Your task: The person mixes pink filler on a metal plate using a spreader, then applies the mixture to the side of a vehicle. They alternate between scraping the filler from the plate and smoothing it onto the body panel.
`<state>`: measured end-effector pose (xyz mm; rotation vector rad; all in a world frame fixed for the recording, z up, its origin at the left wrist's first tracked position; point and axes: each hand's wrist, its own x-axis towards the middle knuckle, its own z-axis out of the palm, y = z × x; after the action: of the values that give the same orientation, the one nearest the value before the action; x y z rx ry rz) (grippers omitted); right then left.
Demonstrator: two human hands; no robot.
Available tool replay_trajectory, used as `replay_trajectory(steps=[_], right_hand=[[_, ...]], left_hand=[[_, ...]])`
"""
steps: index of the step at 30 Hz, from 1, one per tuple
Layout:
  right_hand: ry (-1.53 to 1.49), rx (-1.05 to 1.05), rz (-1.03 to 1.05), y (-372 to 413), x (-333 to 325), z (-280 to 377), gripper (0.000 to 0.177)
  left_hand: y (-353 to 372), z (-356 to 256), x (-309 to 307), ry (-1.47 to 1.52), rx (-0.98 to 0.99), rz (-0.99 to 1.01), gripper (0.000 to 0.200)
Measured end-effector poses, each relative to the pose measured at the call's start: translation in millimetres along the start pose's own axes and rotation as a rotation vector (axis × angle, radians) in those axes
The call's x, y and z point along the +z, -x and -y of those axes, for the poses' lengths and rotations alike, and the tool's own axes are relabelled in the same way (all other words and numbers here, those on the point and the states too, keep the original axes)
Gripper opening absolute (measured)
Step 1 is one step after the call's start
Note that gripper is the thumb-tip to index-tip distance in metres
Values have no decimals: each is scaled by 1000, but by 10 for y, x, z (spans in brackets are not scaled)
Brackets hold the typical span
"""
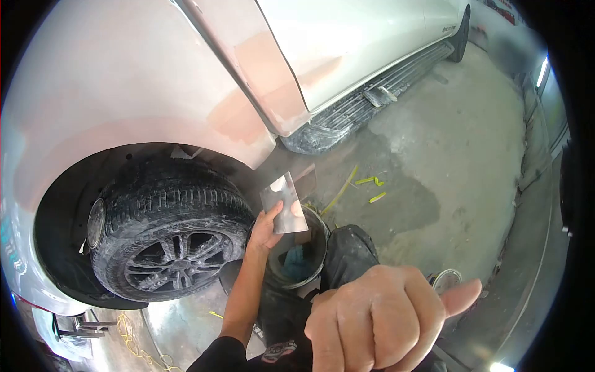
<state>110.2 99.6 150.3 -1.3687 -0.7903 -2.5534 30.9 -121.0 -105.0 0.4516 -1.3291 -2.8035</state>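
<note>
My left hand (265, 232) is closed on a thin grey rectangular sheet (287, 214), with the thumb pressed flat on its face. Bright patches show on the sheet's surface. It is held over the edge of an open bucket (326, 248), which stands close to my knees and has something blue (294, 259) inside. Near the camera, my right hand (381, 313) is curled into a fist, its back facing up and its thumb sticking out to the right. The lower frame edge hides the right fingertips.
A white vehicle with pinkish-brown patches on its fender (142, 80) fills the upper left. Below the fender is a dusty wheel (180, 248). A running board (372, 96) juts out beneath the door. Yellow-green strips (377, 197), a round can (445, 282) and a yellow cord (130, 341) lie around.
</note>
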Motion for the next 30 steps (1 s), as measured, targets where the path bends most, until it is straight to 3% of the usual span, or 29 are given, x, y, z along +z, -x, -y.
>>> replay_trajectory(steps=[2, 6, 9, 14, 17, 20, 26, 30], right_hand=[[-21, -2, -35, 31, 33, -12, 73], [-32, 143, 135, -110, -86, 141, 71], [-71, 58, 232, -107, -262, 145, 70], [-68, 146, 26, -80, -279, 481, 69], [-32, -41, 18, -76, -351, 534, 70], [47, -95, 32, -161, -463, 730, 71], [87, -223, -258, -252, -589, 917, 72], [-17, -200, -190, -200, -993, 1034, 71]], left_hand=[[18, -12, -2, 2, -6, -4, 41], [29, -26, -24, -2, -7, -5, 43], [85, -27, -29, -18, 11, -56, 43], [-28, 61, -147, -3, -15, -74, 42], [-78, 130, -169, -1, -34, -106, 41], [-145, 194, -174, -23, -69, -120, 41], [-124, 203, -252, -62, -75, -164, 42], [-133, 190, -283, -126, -68, -216, 48]])
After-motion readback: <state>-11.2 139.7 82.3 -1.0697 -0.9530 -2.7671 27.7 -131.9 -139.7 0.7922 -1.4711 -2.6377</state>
